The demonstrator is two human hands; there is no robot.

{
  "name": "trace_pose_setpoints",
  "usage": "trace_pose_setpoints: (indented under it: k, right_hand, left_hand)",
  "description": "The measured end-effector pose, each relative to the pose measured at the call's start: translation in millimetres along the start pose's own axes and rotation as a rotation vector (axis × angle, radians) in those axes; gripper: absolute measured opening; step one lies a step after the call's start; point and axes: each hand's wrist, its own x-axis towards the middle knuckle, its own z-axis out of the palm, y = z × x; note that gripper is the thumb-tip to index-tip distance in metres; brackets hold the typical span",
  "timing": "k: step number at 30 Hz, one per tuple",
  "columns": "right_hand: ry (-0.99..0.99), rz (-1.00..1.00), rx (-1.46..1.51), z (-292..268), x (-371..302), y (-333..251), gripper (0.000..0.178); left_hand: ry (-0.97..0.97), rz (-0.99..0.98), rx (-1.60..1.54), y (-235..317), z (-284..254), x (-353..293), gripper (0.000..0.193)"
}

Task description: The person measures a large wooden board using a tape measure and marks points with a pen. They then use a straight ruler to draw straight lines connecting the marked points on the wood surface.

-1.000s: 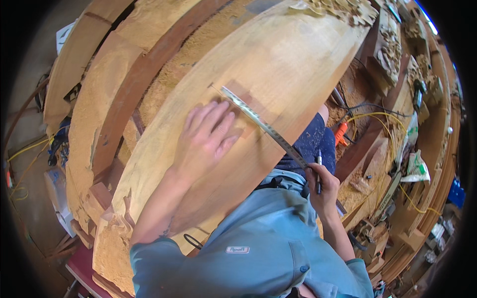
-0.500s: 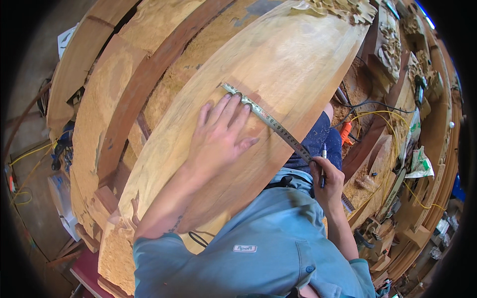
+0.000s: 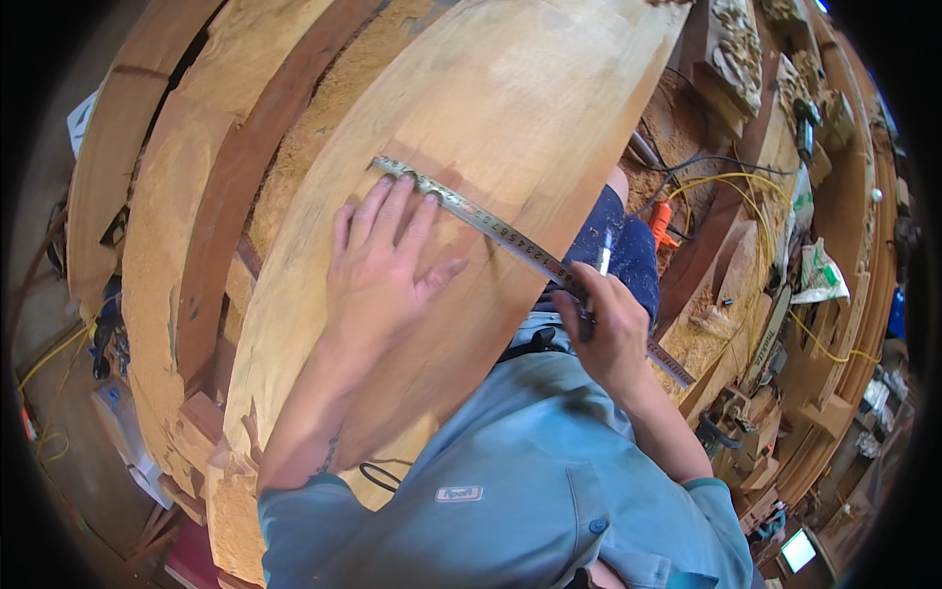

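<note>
A long wooden board (image 3: pixel 471 108) with a smooth, pale face lies slanting before me. Across it runs a steel ruler (image 3: pixel 491 228), reaching past its right edge. My left hand (image 3: pixel 378 265) rests flat on the board, fingers spread, with fingertips pressing the ruler near its far left end. Just off the board's right edge, my right hand (image 3: pixel 610 329) is closed around the ruler, and the ruler's other end shows beyond the wrist. A pen (image 3: pixel 603 253) with a pale barrel sticks up from the same hand; its lower part is hidden by the fingers.
Rough timber with sawdust (image 3: pixel 177 226) lies left of the board. To the right are an orange tool (image 3: pixel 661 224), yellow cable (image 3: pixel 756 185), a green-and-white bag (image 3: pixel 819 273) and carved wood (image 3: pixel 736 59). My legs in blue shorts (image 3: pixel 623 240) are by the board's right edge.
The view has shifted, so the board and ruler appear farther left. My right hand has moved up and left, closer to the board's edge, and has turned. My left hand stays on the ruler.
</note>
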Motion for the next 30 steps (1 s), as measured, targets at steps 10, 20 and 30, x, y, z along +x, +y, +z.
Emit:
trace_pose_setpoints:
  k: [10, 20, 30]
  right_hand:
    - [0.035, -0.034, -0.002, 38, 36, -17, 0.029]
    - [0.089, -0.024, 0.058, 45, 41, -16, 0.017]
    - [0.032, 0.006, 0.129, 38, 42, -1, 0.014]
  left_hand:
    - [-0.014, 0.003, 0.019, 3, -3, 3, 0.066]
    - [0.004, 0.011, 0.018, 1, -2, 2, 0.065]
    - [0.035, 0.075, 0.016, 0, 1, 4, 0.068]
